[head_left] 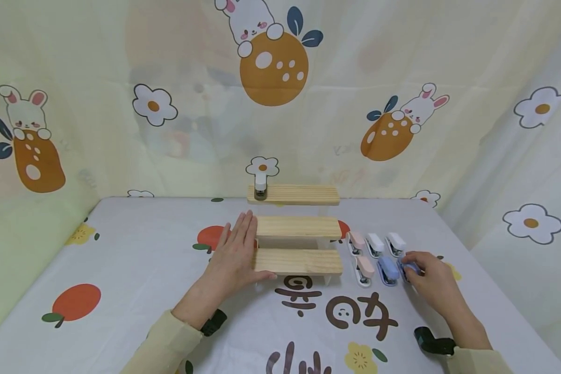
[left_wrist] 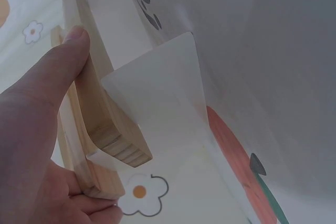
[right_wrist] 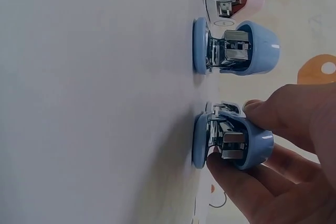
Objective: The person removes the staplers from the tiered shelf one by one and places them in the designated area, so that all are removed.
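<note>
My left hand [head_left: 234,254], fingers straight, rests on the left end of a three-tier wooden step shelf [head_left: 299,262] with translucent side supports. Its thumb lies along the front plank [left_wrist: 97,93] in the left wrist view. At the right, my right hand [head_left: 435,278] pinches a small blue stapler [right_wrist: 257,148] between thumb and fingers, its base close to the tablecloth. Beside it stands another blue stapler [head_left: 389,271], then a pink stapler [head_left: 364,267]. Behind them are a second pink stapler [head_left: 356,241] and two white staplers, one left [head_left: 375,244], one right [head_left: 396,243].
A white stapler [head_left: 260,186] stands at the left of the top tier [head_left: 304,195]. The white tablecloth [head_left: 135,259] carries printed fruit, flowers and dark lettering. Printed curtains [head_left: 191,135] enclose the table at the back and both sides.
</note>
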`<action>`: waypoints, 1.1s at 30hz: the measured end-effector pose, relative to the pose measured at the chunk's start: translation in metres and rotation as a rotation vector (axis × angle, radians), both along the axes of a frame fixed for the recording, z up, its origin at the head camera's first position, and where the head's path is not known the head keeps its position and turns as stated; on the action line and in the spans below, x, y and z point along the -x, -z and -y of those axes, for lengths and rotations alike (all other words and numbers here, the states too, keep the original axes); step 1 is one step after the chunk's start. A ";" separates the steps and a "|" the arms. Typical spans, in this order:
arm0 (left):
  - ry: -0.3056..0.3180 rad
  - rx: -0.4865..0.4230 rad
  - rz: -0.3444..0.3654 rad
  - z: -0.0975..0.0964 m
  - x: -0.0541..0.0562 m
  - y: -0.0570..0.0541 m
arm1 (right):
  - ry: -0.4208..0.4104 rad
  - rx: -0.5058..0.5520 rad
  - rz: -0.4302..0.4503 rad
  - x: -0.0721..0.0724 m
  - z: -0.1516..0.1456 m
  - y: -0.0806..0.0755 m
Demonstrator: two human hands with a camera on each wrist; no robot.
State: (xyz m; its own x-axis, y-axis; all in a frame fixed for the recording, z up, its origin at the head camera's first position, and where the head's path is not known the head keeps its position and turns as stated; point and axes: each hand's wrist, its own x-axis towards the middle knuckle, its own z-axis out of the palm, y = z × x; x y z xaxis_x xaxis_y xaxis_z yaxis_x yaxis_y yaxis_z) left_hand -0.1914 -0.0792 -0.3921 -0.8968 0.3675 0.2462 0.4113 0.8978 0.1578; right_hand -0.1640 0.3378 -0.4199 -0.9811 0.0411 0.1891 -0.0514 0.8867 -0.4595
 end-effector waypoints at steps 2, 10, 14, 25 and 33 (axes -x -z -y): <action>0.001 -0.001 -0.003 0.000 0.000 0.000 | -0.002 0.002 -0.007 0.000 0.000 0.001; 0.001 -0.001 0.005 0.001 -0.001 -0.001 | -0.013 0.027 -0.038 -0.003 0.001 -0.005; 0.000 -0.004 0.010 0.001 -0.001 -0.001 | -0.002 0.021 -0.113 -0.006 0.006 -0.013; 0.008 -0.016 0.001 0.001 -0.001 -0.001 | -0.060 0.015 -0.276 -0.004 0.032 -0.045; 0.021 -0.020 -0.024 0.002 0.000 0.000 | -0.121 0.016 -0.314 0.004 0.053 -0.067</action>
